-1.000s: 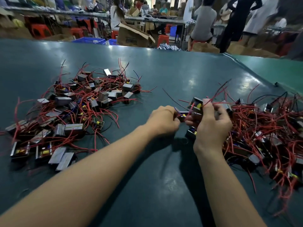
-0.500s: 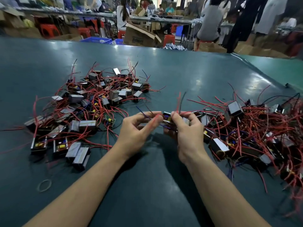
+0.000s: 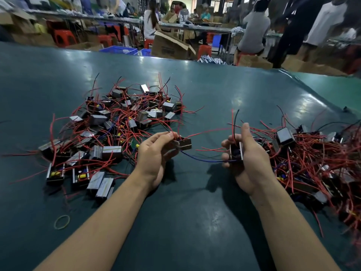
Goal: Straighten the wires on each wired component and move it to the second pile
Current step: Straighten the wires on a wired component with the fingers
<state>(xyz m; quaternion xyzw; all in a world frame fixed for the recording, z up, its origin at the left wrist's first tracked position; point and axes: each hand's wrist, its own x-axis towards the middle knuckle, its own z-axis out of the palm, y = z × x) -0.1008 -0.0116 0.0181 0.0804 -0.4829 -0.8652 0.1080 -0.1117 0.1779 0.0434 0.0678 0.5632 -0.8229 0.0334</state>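
So the person at the big green table (image 3: 205,222) has a wired component in each hand right now. The left hand (image 3: 154,157) has its fingers curled round a small brown-and-grey block (image 3: 182,144), held just off the near-right edge of the left pile (image 3: 109,130), with red leads trailing up and right from it and a blue wire (image 3: 197,158) sagging across toward the other hand. The right hand (image 3: 248,159) grips a second component (image 3: 236,151) edge-on, thumb pointing up, with a red and a black lead (image 3: 235,119) standing nearly upright above it, so those look fairly straight already.

Progress-wise, my guess is roughly the middle. The left pile has a good few dozen blocks lying fairly flat with leads fanned out, so I'd say that's the done pile. The right pile (image 3: 312,163) is a thick tangle of red wire running off the right edge, and it looks at least as big, though I can't see where it ends. So plenty left.

For the two in hand: the left one looks about ready to be dropped on the left pile, while the right one may need its leads pulled through. Whether the blue wire links the two I can't tell.

There's also a rubber band (image 3: 62,222) lying on the near-left of the table, untouched.
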